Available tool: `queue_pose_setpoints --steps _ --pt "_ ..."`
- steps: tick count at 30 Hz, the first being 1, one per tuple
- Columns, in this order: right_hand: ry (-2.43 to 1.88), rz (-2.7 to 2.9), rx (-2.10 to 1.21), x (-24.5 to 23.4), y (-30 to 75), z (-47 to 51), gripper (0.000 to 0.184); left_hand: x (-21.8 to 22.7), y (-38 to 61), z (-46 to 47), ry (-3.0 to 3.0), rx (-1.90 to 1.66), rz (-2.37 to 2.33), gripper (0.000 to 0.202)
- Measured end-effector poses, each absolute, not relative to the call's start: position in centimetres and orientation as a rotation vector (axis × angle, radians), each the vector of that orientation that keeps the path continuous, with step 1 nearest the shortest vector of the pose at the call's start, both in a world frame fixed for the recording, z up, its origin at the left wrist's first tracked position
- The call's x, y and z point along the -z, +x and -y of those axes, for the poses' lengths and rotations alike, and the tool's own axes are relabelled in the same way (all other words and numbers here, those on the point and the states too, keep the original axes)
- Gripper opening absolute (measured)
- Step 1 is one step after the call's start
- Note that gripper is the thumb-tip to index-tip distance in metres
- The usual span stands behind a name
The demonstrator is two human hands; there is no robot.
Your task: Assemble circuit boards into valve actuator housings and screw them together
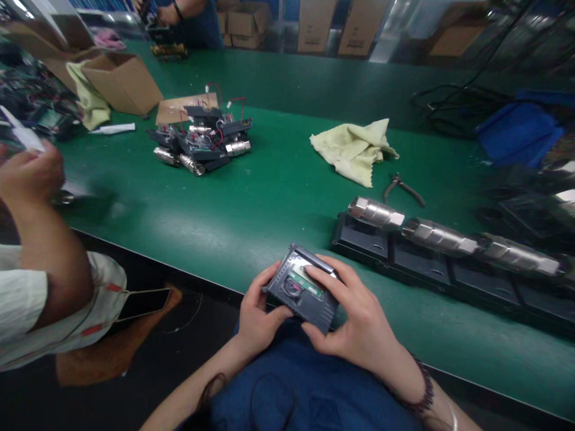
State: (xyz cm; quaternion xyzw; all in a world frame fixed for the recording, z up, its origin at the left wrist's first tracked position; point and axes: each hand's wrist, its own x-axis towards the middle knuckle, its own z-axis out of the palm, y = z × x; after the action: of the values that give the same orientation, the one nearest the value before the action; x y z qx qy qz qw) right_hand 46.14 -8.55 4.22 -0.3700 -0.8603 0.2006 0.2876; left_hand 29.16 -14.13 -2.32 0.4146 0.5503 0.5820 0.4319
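Observation:
Between my two hands, just over the table's front edge, is a dark grey plastic housing (pixel 309 308) with a green circuit board (pixel 314 291) and some wires set in it. My left hand (pixel 260 311) grips its left side, thumb along the near edge. My right hand (pixel 354 311) holds the right side, with a fingertip resting over the board. To the right of my hands, dark housings with metal fittings (pixel 438 236) lie in a row on the green table (pixel 269 209).
A yellow cloth (pixel 354 149) and pliers (pixel 403 188) lie beyond the row. A pile of opened housings (pixel 202 137) sits mid-left, near a cardboard box (pixel 123 81). At the left, a co-worker's hand (pixel 33 173) holds a white tool. Another person (pixel 197 18) works across the table.

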Motion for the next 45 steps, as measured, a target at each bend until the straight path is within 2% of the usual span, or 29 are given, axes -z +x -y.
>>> queue_pose_setpoints --steps 7,13,17,21,26,31,35,39,40,42,45 --pt "-0.973 2.353 -0.506 -4.5 46.2 8.7 0.061 2.0 28.5 14.6 0.994 -1.464 -1.301 0.067" --pt "-0.928 2.373 -0.444 -4.4 46.0 9.4 0.056 -1.7 28.1 15.0 1.158 -1.248 -1.403 0.085" --pt "-0.897 2.373 -0.426 -4.4 46.0 9.8 0.053 -4.1 28.4 14.4 1.268 -0.992 -1.631 0.070" --pt "-0.882 2.373 -0.437 -4.2 46.1 9.9 0.054 -4.1 27.5 13.8 1.400 -1.009 -1.608 0.042" --pt "-0.875 2.368 -0.449 -4.1 46.0 9.8 0.056 -3.3 25.2 13.0 1.160 -1.109 -1.718 0.049" --pt "-0.838 2.364 -0.524 -4.3 46.1 9.9 0.057 -4.2 24.9 11.9 1.314 -0.830 -1.479 0.054" --pt "-0.839 2.245 -0.798 -3.9 47.1 10.5 0.064 -4.2 25.4 11.9 1.225 -0.731 -1.345 0.076" --pt "-1.131 1.754 -1.452 -2.9 48.0 10.9 0.086 -3.1 25.4 13.6 1.222 -0.800 -1.290 0.084" --pt "-1.158 1.689 -1.613 -2.7 48.0 10.9 0.086 -2.8 25.5 14.0 1.220 -0.824 -1.281 0.085" --pt "-1.181 1.677 -1.790 -2.3 47.8 10.8 0.075 -2.2 25.7 14.6 1.219 -0.865 -1.264 0.084" --pt "-1.255 1.762 -1.634 -1.7 47.4 10.6 0.060 -1.8 26.2 14.6 1.300 -0.851 -1.291 0.076"
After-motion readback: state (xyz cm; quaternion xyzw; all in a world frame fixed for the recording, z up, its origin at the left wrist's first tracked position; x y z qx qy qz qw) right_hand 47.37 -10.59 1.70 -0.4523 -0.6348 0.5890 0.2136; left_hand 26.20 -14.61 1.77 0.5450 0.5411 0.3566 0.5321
